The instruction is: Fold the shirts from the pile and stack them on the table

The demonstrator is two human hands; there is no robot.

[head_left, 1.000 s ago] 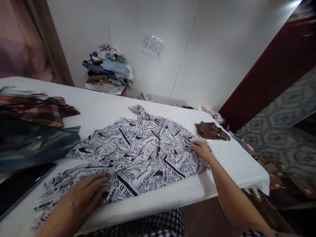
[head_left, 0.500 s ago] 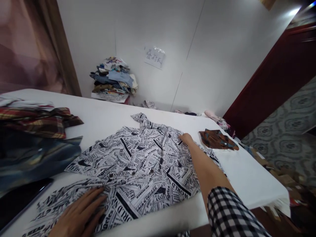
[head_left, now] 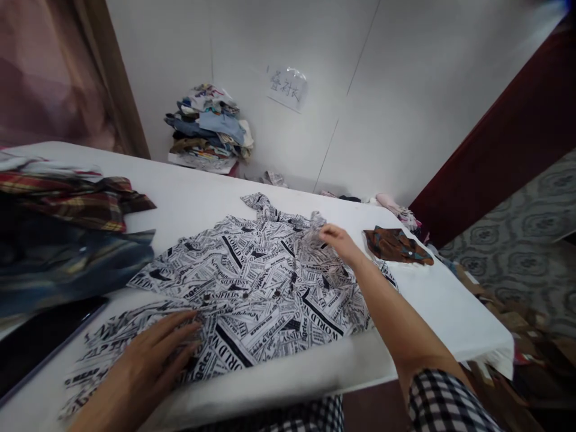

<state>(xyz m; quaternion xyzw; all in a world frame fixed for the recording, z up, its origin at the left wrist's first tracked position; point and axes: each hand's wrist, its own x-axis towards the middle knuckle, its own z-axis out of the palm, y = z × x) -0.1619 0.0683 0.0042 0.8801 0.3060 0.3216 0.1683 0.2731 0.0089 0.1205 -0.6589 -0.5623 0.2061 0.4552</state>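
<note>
A white shirt with black newspaper print (head_left: 256, 282) lies spread on the white table, its collar toward the far side and buttons showing along the front. My left hand (head_left: 153, 354) rests on the near left part of the shirt, fingers stretched out over the fabric. Farther away, by the shirt's right shoulder, my right hand (head_left: 338, 239) is closed in a pinch on the cloth. The fabric at these fingers is raised and bunched, slightly blurred.
Plaid and denim garments (head_left: 67, 204) are piled at the left, beside a dark flat object (head_left: 45, 342). A folded brown garment (head_left: 396, 245) lies at the right. Behind the table stands a stack of clothes (head_left: 209, 129), near a paper sign (head_left: 287, 88) on the wall.
My right hand has drawn the shirt's right shoulder fabric up and a little leftward, bunching it. My left hand stays on the shirt. The whole view has shifted slightly.
</note>
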